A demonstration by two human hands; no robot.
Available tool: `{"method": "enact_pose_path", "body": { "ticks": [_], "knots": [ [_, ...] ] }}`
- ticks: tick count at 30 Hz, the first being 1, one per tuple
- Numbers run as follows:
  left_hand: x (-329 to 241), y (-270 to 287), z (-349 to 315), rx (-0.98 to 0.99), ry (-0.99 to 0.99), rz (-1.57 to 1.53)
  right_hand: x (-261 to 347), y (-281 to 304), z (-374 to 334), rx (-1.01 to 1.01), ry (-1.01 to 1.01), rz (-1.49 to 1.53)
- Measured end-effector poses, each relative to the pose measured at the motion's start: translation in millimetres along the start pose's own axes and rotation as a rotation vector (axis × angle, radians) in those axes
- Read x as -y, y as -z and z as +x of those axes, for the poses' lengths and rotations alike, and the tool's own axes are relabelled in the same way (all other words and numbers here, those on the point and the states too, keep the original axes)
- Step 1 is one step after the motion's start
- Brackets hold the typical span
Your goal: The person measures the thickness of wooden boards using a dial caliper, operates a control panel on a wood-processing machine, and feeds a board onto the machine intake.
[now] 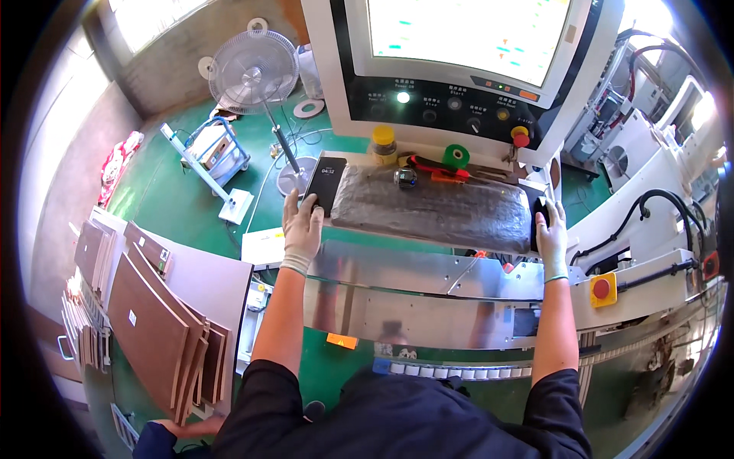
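Observation:
My left hand (303,232), in a pale glove, rests at the left end of a shelf below the control panel. Its fingers are apart, beside a dark smartphone (327,182) whose screen is lit. At the shelf's right end my right hand (552,239), gloved too, lies over a black computer mouse (540,208), partly hidden by the fingers. Between the hands stretches a grey plastic-wrapped pad (436,205). Behind it sit a yellow-lidded jar (384,145), a green tape roll (456,157) and a red-handled tool (437,170). A small shiny device (405,178) rests on the pad.
Above the shelf stands a machine control panel (451,107) with a bright screen (466,34). A red stop button (602,288) is at right. At left are stacked brown boards (149,329), another person's arm (191,426), a fan (254,75) and a blue cart (218,157).

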State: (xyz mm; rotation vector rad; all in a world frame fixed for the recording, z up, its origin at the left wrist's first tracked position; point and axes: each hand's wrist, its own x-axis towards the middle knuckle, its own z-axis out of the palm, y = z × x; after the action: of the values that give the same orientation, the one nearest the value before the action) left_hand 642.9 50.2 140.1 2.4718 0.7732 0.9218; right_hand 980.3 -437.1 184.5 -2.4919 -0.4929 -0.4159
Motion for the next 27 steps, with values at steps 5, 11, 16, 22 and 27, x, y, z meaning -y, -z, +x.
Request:
{"method": "enact_pose_path", "body": {
  "ticks": [5,11,16,22,27],
  "knots": [
    [33,-23,-63,-0.259,0.226,-0.104,-6,-6,-2,0.020,0.004,-0.032],
    [28,-33,-120,0.178,0.504,0.208,3,1,-16,-0.063,0.027,0.025],
    [22,-26,-110,0.221,0.593,0.179,14,3,-20,-0.069,0.047,0.023],
    [15,-23,-107,0.253,0.648,0.177,11,1,-17,-0.053,0.112,0.018],
    [10,-27,-103,0.257,0.655,0.178,4,3,-25,-0.136,0.077,0.013]
  ]
}}
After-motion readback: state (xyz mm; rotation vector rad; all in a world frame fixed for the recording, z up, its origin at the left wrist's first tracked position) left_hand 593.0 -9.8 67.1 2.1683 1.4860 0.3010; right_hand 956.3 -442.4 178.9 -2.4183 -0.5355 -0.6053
